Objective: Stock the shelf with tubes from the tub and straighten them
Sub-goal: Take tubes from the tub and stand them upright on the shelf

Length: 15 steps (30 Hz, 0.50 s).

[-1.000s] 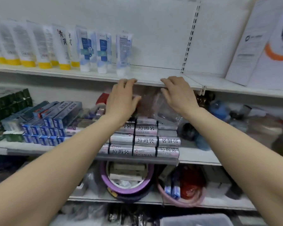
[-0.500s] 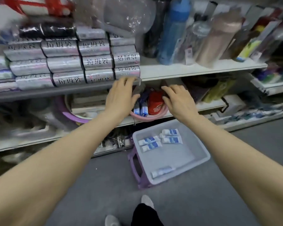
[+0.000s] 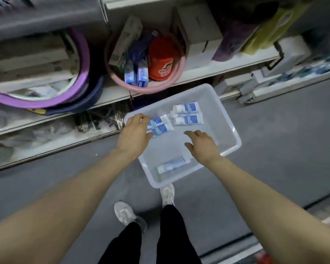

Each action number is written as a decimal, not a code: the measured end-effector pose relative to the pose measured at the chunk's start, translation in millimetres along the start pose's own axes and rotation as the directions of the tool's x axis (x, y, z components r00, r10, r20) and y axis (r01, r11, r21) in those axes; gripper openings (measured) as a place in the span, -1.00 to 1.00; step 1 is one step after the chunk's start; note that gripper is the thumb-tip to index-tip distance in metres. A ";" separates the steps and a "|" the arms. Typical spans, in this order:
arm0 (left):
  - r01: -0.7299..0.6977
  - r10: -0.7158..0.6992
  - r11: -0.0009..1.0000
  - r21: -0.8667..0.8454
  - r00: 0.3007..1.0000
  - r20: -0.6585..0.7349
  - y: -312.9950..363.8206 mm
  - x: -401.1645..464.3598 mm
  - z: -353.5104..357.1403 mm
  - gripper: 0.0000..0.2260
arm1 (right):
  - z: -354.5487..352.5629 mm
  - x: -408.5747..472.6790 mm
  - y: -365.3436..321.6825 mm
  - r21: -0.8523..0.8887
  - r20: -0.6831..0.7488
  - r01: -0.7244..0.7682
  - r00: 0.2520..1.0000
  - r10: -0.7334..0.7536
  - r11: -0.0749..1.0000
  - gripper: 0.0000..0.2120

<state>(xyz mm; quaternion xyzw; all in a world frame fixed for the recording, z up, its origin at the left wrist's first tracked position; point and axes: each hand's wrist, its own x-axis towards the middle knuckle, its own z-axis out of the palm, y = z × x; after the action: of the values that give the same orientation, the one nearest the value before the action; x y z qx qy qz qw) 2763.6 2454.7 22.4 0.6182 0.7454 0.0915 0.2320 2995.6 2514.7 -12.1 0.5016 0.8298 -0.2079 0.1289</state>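
Risk item: your left hand (image 3: 134, 133), fingers loose over two blue-white tubes (image 3: 160, 125) in the tub (image 3: 230, 128), right hand (image 3: 202, 145) empty — a hasty double grab may drop one.

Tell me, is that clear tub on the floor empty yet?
Not empty. The tub holds five tubes lying flat: two by the left hand, two farther back, one near the front.
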 end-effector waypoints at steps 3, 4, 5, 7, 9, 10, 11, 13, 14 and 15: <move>0.052 -0.054 0.999 0.014 0.994 0.093 -10.3 17.1 40.5 -0.53 | 34.1 15.8 18.1 -0.040 0.156 -0.036 0.987 0.042 0.999 -0.54; 0.067 -0.068 0.998 0.015 0.990 0.120 -13.4 22.6 52.0 -0.53 | 45.1 21.1 23.0 -0.050 0.203 -0.043 0.978 0.053 0.998 -0.54; 0.081 -0.083 0.996 0.021 0.986 0.146 -16.2 28.1 62.8 -0.53 | 55.7 26.2 27.4 -0.050 0.250 -0.055 0.966 0.066 0.997 -0.54; 0.108 -0.114 0.993 0.045 0.973 0.199 -21.4 39.5 81.7 -0.53 | 74.7 36.4 34.1 -0.034 0.339 -0.090 0.936 0.096 0.995 -0.54; 0.121 -0.132 0.991 0.060 0.963 0.235 -26.9 51.3 98.3 -0.54 | 90.9 46.9 38.4 -0.019 0.410 -0.119 0.905 0.116 0.993 -0.55; 0.120 -0.133 0.991 0.068 0.960 0.248 -29.3 56.6 105.9 -0.53 | 97.8 51.9 39.6 -0.015 0.436 -0.130 0.891 0.123 0.991 -0.55; 0.115 -0.131 0.990 0.079 0.956 0.261 -31.3 61.6 113.6 -0.52 | 103.8 56.6 40.3 -0.015 0.458 -0.139 0.879 0.131 0.990 -0.55; 0.107 -0.133 0.989 0.105 0.950 0.283 -34.7 70.5 126.7 -0.50 | 114.5 64.3 40.7 -0.021 0.484 -0.151 0.864 0.142 0.988 -0.55; 0.104 -0.135 0.987 0.122 0.947 0.291 -36.0 74.5 132.6 -0.50 | 119.1 67.3 40.3 -0.021 0.489 -0.157 0.860 0.147 0.987 -0.56; 0.101 -0.140 0.985 0.142 0.944 0.300 -37.2 78.0 138.6 -0.49 | 122.5 69.8 39.5 -0.017 0.491 -0.164 0.858 0.151 0.986 -0.56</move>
<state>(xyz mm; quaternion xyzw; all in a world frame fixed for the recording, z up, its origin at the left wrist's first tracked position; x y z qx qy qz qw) 2784.6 2500.9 -132.9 0.5914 0.7407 -0.0674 0.3115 2998.9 2527.2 -157.9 0.5000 0.7236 -0.3275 0.3452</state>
